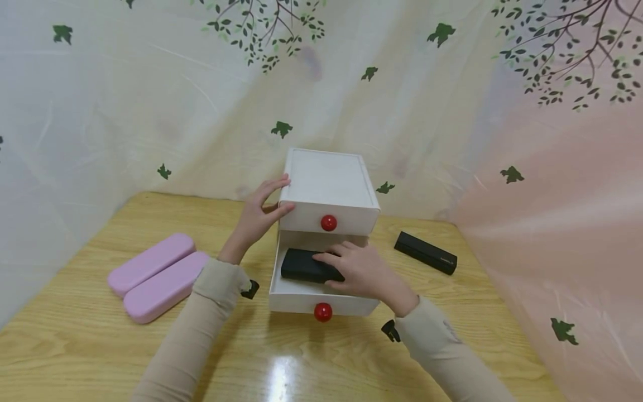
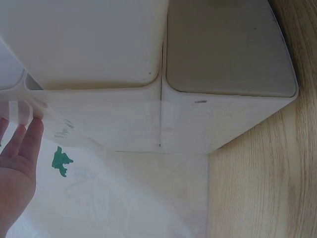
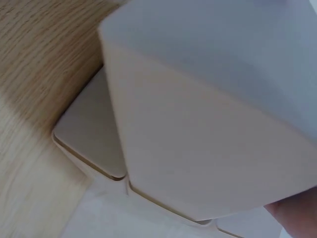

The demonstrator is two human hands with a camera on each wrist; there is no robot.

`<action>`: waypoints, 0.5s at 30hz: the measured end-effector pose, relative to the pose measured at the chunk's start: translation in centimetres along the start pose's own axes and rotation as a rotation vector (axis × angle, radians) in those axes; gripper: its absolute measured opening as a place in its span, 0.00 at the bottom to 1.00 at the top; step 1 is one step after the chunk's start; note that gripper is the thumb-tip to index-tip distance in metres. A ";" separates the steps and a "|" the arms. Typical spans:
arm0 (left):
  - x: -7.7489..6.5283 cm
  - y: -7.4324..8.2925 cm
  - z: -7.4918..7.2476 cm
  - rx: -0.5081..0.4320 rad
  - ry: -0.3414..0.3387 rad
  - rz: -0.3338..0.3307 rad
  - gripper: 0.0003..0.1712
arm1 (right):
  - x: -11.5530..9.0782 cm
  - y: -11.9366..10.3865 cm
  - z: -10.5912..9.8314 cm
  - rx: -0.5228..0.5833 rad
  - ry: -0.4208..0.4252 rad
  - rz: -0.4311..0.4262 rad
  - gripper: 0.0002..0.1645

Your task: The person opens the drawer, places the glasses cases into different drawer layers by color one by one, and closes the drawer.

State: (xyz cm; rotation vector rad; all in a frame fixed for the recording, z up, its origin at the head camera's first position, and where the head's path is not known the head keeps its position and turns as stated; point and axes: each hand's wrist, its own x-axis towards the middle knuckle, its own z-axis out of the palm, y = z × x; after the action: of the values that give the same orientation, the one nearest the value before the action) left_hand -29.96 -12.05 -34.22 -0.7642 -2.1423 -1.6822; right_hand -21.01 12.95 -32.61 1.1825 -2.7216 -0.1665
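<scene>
A white drawer unit (image 1: 329,177) with red round knobs stands on the table, its lower drawer (image 1: 301,301) pulled out. In that drawer lies a black oblong case (image 1: 303,266). My right hand (image 1: 364,271) holds the case's right end, fingers over its top and thumb at the near edge. Against the unit's upper left side rests my left hand (image 1: 253,220), fingers and thumb extended along its edge. The left wrist view shows the pulled-out drawer's side (image 2: 89,44) and part of the left hand (image 2: 17,168). The right wrist view shows the drawer's other side (image 3: 198,139); the case is hidden there.
Two pink oblong cases (image 1: 153,262) lie side by side on the wooden table (image 1: 321,368), left of the unit. A long black box (image 1: 426,253) lies to the right. A leaf-printed curtain (image 1: 226,111) hangs close behind the unit.
</scene>
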 end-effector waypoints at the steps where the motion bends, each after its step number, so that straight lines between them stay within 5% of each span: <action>1: 0.0 0.0 0.0 -0.001 0.000 -0.001 0.30 | 0.0 0.0 0.2 0.001 -0.007 -0.001 0.31; 15: 0.0 -0.1 0.0 -0.004 0.008 0.016 0.29 | 0.3 0.7 1.4 0.039 -0.045 0.012 0.35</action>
State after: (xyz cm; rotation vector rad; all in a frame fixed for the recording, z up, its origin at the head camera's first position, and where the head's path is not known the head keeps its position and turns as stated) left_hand -29.97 -12.09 -34.28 -0.7723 -2.1220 -1.6793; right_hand -22.00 13.24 -33.82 1.1861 -2.7832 -0.1404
